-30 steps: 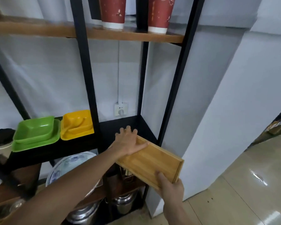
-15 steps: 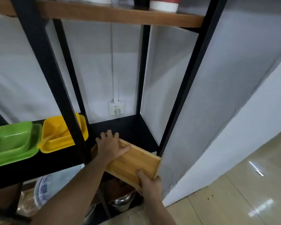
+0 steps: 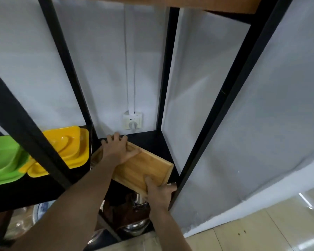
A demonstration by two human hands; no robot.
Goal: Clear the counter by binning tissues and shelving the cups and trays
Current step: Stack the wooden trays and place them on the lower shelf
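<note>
A rectangular wooden tray [image 3: 141,169] lies angled on the black shelf [image 3: 152,142] of a metal rack, its near corner hanging over the shelf's front edge. My left hand [image 3: 116,149] rests flat on the tray's far end, fingers curled over its rim. My right hand [image 3: 159,192] grips the tray's near corner, thumb on top. No cups or tissues show in this view.
A yellow dish [image 3: 65,149] and a green dish [image 3: 2,160] sit on the same shelf to the left, behind a black upright [image 3: 25,127]. A wall socket [image 3: 132,121] is behind. Steel pots [image 3: 134,225] and a patterned plate [image 3: 38,211] fill the lower shelves.
Both hands have pushed the wooden tray forward and onto the black shelf; it lies lower and further in. My head has moved closer and lower.
</note>
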